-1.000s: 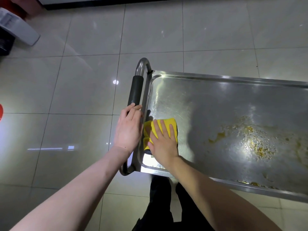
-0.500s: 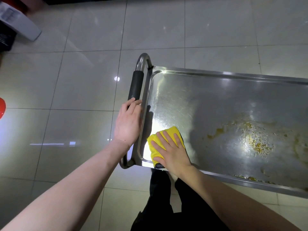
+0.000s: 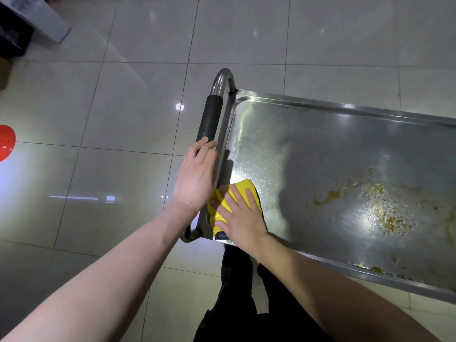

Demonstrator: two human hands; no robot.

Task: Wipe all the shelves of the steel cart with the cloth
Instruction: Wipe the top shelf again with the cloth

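Flat-palm contact: right hand (image 3: 240,218), fingers extended, presses yellow cloth (image 3: 233,201) onto top shelf (image 3: 320,156) of steel cart (image 3: 345,107), at near-left corner, just inside the raised rim. Left hand (image 3: 196,176) rests over the cart handle (image 3: 209,119) at the lower end of its black sleeve, fingers draped across the bar; whether the thumb wraps beneath cannot be told, so this is a steadying hold, prob. not a full clasp. Cloth lies partly under right palm, w/ its left edge touching the rim beside the left hand. Step in hand, judged: wiping the top shelf, early stage; corner region appears bright and clean, whereas yellow-brown residue (image 3: 382,208) covers the shelf's right portion, well apart from the cloth, w/ more specks along the near rim. Next move calls for sliding the cloth rightward under firm pressure across the residue, left hand bracing the cart vs. rolling. Lower shelves not in view; presumably not yet wiped.
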